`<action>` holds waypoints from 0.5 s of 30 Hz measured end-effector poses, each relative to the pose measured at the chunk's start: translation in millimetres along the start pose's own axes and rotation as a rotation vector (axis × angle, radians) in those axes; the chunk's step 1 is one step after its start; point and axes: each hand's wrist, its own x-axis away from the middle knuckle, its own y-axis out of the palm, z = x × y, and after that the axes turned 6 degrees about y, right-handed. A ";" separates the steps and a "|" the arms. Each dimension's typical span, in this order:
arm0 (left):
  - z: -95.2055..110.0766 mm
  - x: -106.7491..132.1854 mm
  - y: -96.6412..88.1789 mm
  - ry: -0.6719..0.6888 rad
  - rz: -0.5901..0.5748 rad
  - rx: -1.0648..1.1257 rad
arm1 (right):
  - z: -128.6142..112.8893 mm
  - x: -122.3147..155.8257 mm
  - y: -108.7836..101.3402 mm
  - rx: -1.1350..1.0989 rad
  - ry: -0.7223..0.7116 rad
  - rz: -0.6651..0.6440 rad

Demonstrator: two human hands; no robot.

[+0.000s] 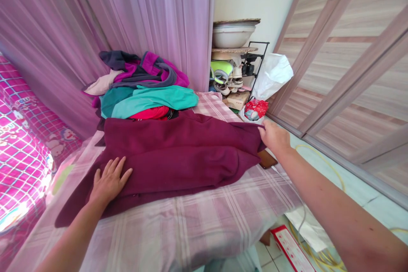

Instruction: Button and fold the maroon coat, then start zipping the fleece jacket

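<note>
Can see printed lettering among cartoon figures on the pink grid fabric (24, 136), far left; can't read it reliably. Can also see small markings on the red-and-white box (291, 246), down on the floor at lower right; can't make those out either. Have the maroon garment (178, 157) lying on the plaid cloth (191, 221), just in front of the clothes pile (153, 97); overlaps that pile's near edge in view. Runs long axis left to right, slanting slightly away toward the right. Narrows at the right end; points a flap down toward the near left corner. Got left hand (110, 180) palm down on the left part, with fingers spread. Got right hand (276, 138) pinched on the right tip. Partly covers a brown phone-like slab (267, 159) near that tip.
</note>
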 end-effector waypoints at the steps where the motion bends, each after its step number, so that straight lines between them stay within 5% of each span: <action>1: -0.2 0.2 0.5 0.003 0.010 0.002 | 0.5 -1.3 2.1 -0.048 0.070 -0.038; 5: -0.3 0.8 2.0 0.008 0.035 0.012 | 17.0 0.0 12.7 -0.467 0.157 -0.297; 8: 0.1 0.9 2.2 0.007 0.033 0.017 | 39.5 13.2 21.9 -0.853 -0.013 -0.536; 10: 0.2 0.7 2.0 0.003 0.030 0.018 | 52.1 24.4 29.1 -0.912 -0.144 -0.619; 15: 0.3 0.2 1.3 -0.001 0.003 0.012 | 52.4 41.2 41.8 -0.505 -0.328 -0.328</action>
